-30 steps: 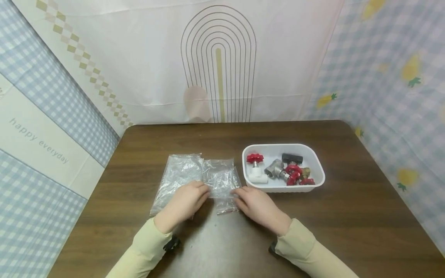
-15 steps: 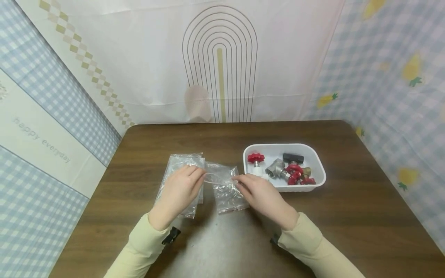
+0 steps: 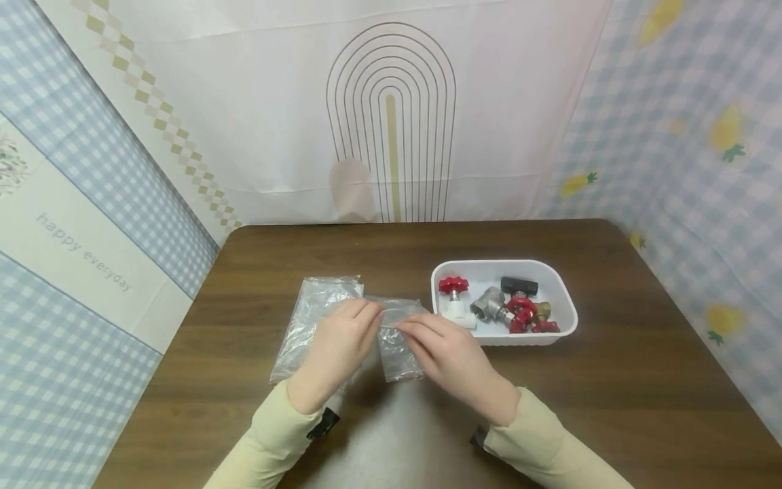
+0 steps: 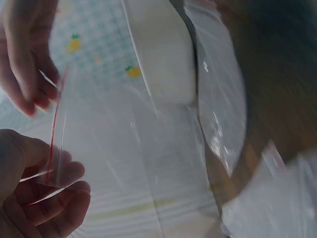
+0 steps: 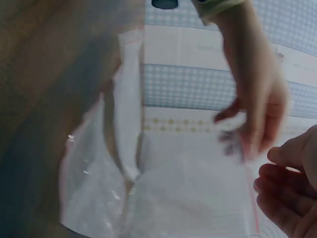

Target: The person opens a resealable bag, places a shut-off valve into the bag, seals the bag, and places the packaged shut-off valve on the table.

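A clear zip-lock bag (image 4: 124, 148) with a red line along its mouth hangs between both hands above the table. My left hand (image 3: 342, 346) pinches the mouth; in the left wrist view its fingers show through the plastic. At the other end of the mouth, my right hand (image 3: 455, 360) pinches the edge with curled fingers, though the exact contact is blurred in the right wrist view. Another clear bag (image 3: 400, 360) lies flat on the table beneath. To the left, partly behind my left hand, lie more clear bags (image 3: 320, 299).
A white tray (image 3: 519, 339) stands right of the bags, close to my right hand. Inside are a white valve with a red handwheel (image 3: 454, 285), a grey metal fitting (image 3: 489, 304) and other red- and black-handled valves. The brown table (image 3: 611, 380) extends around them.
Both hands have lifted the small bag's mouth off the table. The left hand has since moved right, closer to the right hand. The bag beneath shows more.
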`<state>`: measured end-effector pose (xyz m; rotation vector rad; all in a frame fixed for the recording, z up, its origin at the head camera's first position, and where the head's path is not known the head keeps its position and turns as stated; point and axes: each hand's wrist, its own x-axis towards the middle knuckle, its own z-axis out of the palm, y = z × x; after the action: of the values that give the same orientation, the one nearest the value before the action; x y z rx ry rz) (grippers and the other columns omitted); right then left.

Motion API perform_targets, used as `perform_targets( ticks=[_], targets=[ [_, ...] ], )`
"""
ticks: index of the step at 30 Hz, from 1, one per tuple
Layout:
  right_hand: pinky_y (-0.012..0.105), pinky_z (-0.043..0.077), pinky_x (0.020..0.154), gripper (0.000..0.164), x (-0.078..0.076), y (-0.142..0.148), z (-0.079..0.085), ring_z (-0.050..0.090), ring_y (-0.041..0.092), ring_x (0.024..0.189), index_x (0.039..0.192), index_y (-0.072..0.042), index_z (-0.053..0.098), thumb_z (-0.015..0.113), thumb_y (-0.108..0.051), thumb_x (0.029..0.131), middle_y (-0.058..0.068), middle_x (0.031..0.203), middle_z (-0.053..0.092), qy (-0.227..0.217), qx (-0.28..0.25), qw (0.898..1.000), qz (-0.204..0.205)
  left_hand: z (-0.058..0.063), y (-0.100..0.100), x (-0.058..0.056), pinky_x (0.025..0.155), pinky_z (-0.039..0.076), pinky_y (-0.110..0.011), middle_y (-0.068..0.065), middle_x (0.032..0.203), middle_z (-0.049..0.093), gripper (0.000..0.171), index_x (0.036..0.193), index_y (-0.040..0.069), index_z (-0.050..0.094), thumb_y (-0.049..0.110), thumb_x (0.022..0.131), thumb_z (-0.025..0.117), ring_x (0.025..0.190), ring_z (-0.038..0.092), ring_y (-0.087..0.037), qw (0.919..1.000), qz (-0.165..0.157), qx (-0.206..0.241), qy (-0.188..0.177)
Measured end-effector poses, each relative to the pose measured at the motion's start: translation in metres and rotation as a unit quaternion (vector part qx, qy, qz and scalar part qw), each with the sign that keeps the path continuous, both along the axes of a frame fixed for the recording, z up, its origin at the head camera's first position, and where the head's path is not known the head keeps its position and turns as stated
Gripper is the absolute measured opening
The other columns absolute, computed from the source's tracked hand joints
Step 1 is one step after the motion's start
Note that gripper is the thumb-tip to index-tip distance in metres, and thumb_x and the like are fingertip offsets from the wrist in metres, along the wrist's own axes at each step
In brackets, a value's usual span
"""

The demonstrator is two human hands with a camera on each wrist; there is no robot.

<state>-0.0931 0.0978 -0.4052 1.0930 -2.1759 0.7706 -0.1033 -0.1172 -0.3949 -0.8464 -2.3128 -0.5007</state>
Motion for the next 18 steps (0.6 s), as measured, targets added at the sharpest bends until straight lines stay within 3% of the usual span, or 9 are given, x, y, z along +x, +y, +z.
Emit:
perform_targets(
  ticks=[5, 9, 14, 18],
  targets=[
    [0.041, 0.056, 0.091, 0.029, 0.0, -0.003, -0.01, 0.07, 0.027, 0.102, 0.114, -0.002, 0.072, 0.076, -0.006, 0.085, 0.01, 0.111, 0.073, -0.004, 0.007, 0.998, -0.055, -0.003, 0.016, 0.007, 0.065, 0.056, -0.032, -0.003, 0.089, 0.068, 0.008, 0.1, 0.005, 0.07, 0.01, 0.093, 0.068, 0.077, 0.064, -0.021, 0.9997, -0.019, 0.003, 0.013],
    [0.042, 0.057, 0.089, 0.024, 0.0, -0.001, -0.013, 0.071, 0.025, 0.1, 0.111, -0.004, 0.073, 0.075, -0.013, 0.089, 0.009, 0.108, 0.074, -0.028, 0.008, 0.996, -0.084, -0.006, 0.021, 0.012, 0.065, 0.056, -0.031, -0.001, 0.089, 0.067, 0.008, 0.101, 0.006, 0.07, 0.011, 0.095, 0.066, 0.078, 0.063, -0.019, 0.9995, -0.029, 0.003, 0.015],
    [0.041, 0.059, 0.084, 0.019, -0.001, 0.0, -0.016, 0.072, 0.025, 0.096, 0.106, -0.007, 0.074, 0.074, -0.019, 0.091, 0.008, 0.104, 0.075, -0.027, 0.004, 0.995, -0.101, -0.009, 0.024, 0.016, 0.068, 0.057, -0.031, -0.002, 0.089, 0.067, 0.011, 0.102, 0.006, 0.07, 0.012, 0.095, 0.065, 0.081, 0.065, -0.019, 0.999, -0.035, 0.004, 0.028],
    [0.043, 0.058, 0.087, 0.029, -0.002, 0.0, -0.016, 0.071, 0.028, 0.102, 0.108, -0.005, 0.074, 0.081, -0.022, 0.085, 0.012, 0.111, 0.074, -0.018, 0.007, 0.995, -0.102, -0.011, 0.024, 0.017, 0.071, 0.058, -0.032, -0.004, 0.092, 0.068, 0.015, 0.107, 0.004, 0.07, 0.012, 0.097, 0.063, 0.084, 0.065, -0.021, 0.9992, -0.035, 0.009, 0.018]
  ],
)
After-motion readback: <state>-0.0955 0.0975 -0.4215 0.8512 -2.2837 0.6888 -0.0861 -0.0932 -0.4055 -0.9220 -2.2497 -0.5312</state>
